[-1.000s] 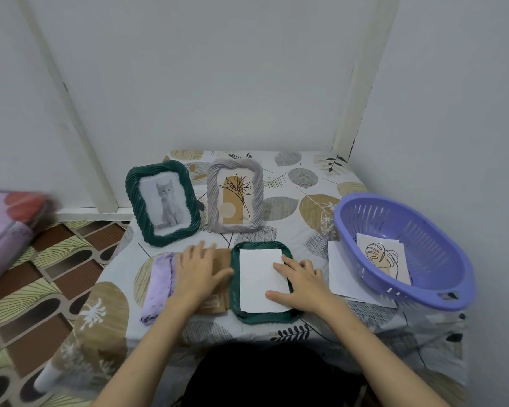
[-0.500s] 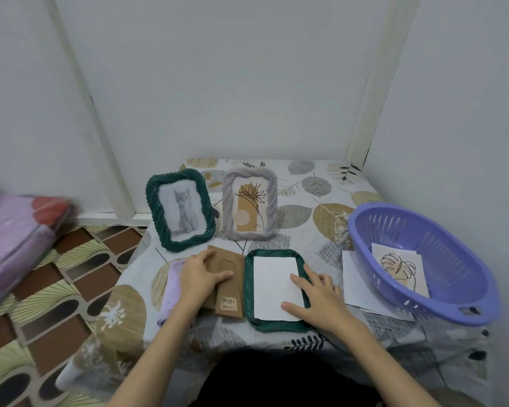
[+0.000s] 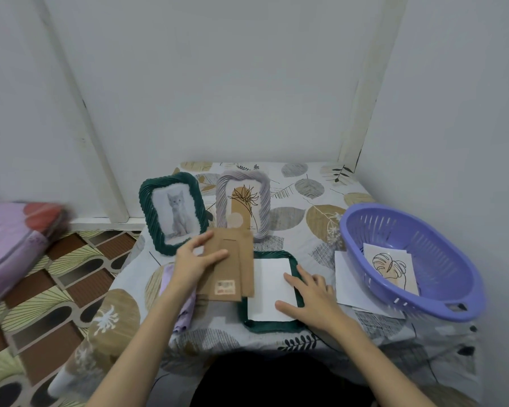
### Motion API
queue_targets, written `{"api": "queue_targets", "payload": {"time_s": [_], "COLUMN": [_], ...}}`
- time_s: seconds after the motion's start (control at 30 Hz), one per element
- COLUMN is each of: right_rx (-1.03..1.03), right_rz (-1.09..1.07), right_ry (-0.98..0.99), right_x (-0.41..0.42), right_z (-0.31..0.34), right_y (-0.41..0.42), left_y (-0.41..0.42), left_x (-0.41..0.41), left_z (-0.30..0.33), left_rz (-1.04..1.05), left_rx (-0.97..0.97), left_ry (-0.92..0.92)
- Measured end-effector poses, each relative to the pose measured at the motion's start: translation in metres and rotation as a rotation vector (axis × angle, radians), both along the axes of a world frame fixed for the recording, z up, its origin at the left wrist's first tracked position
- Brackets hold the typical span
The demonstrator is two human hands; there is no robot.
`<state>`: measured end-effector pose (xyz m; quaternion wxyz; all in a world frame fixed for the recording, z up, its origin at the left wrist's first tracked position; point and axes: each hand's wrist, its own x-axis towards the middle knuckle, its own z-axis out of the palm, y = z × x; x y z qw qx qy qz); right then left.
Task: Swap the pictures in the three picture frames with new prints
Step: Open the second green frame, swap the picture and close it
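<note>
A dark green frame (image 3: 294, 259) lies face down at the table's front, with a white print (image 3: 269, 289) set in its back. My right hand (image 3: 309, 295) rests flat on the frame's right edge and the print. My left hand (image 3: 193, 259) grips a brown cardboard backing board (image 3: 232, 268) and holds it lifted just left of that frame. Behind, a green frame with a cat picture (image 3: 174, 212) and a grey frame with a plant drawing (image 3: 244, 207) stand upright.
A purple basket (image 3: 453, 289) at the right holds a leaf line-drawing print (image 3: 391, 267). White sheets (image 3: 347, 289) lie partly under it. A lilac cloth (image 3: 185, 309) lies under my left wrist. A wrapped pink bundle (image 3: 12, 245) sits on the floor at the left.
My left hand has lifted the brown backing board off the table and moved it up and right toward the flat frame. My right hand stays on the frame.
</note>
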<state>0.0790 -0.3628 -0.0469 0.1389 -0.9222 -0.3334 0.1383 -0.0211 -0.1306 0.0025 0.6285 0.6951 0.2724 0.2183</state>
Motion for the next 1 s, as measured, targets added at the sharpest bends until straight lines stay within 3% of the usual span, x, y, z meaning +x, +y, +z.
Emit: {"api": "queue_targets", "payload": {"time_s": [0.1, 0.17, 0.3, 0.47, 0.63, 1.0], "right_rx": [0.159, 0.376, 0.767, 0.775, 0.669, 0.594], "right_rz": [-0.042, -0.12, -0.185, -0.181, -0.201, -0.175], "right_ry": [-0.022, 0.002, 0.58, 0.57, 0.494, 0.426], "right_x": [-0.001, -0.001, -0.003, 0.004, 0.006, 0.013], "right_z": [0.005, 0.011, 0.031, 0.027, 0.016, 0.01], "right_y": [-0.001, -0.001, 0.004, 0.005, 0.003, 0.004], "left_y": [-0.022, -0.031, -0.046, -0.043, -0.027, -0.022], "left_x": [0.01, 0.017, 0.027, 0.025, 0.019, 0.021], "left_z": [-0.007, -0.012, -0.018, -0.023, -0.028, -0.044], "left_rz": [-0.072, -0.087, -0.137, -0.228, -0.372, -0.489], "left_rx": [-0.001, -0.017, -0.032, -0.047, 0.295, 0.549], "left_ry": [0.028, 0.016, -0.002, -0.006, 0.161, 0.327]}}
